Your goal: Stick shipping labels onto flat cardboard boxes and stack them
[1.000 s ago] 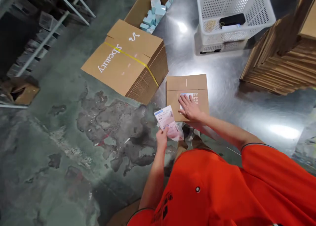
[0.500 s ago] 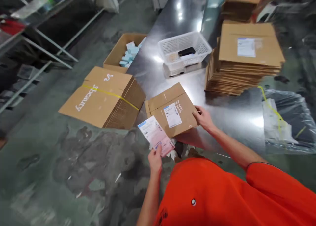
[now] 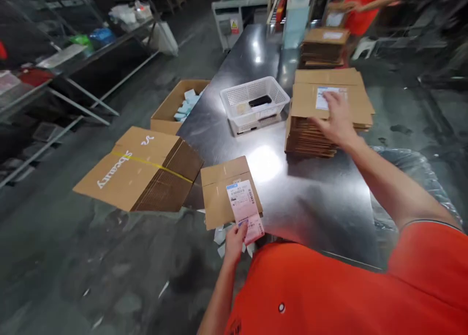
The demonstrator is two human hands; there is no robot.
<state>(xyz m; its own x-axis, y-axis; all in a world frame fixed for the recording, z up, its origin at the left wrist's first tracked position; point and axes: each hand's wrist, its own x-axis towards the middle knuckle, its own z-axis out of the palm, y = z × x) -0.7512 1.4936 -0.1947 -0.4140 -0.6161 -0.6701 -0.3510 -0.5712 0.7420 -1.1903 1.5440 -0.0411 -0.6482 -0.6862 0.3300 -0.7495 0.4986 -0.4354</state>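
Observation:
My left hand (image 3: 234,243) pinches the lower end of some pinkish-white shipping labels (image 3: 244,204). They hang over a flat cardboard carton (image 3: 216,196) at the near edge of the metal table (image 3: 310,198) and cover part of it. My right hand (image 3: 339,119) reaches over a tall stack of flattened cartons (image 3: 309,142) with its fingers spread. Beneath the fingertips, a white shipping label (image 3: 321,102) lies on the top carton. Whether the fingers touch that carton I cannot tell.
A white plastic basket (image 3: 234,114) holding a black object stands mid-table. To the left are a strapped carton bundle (image 3: 146,162) and an open box (image 3: 161,119) of small pale-blue boxes. Another person (image 3: 365,6) stands behind a farther carton stack (image 3: 318,49). Clear plastic wrap (image 3: 413,164) lies at right.
My right hand has let go of the carton at the table edge and moved up and right to the stack. The labels in my left hand now overlap that carton more. The view has shifted.

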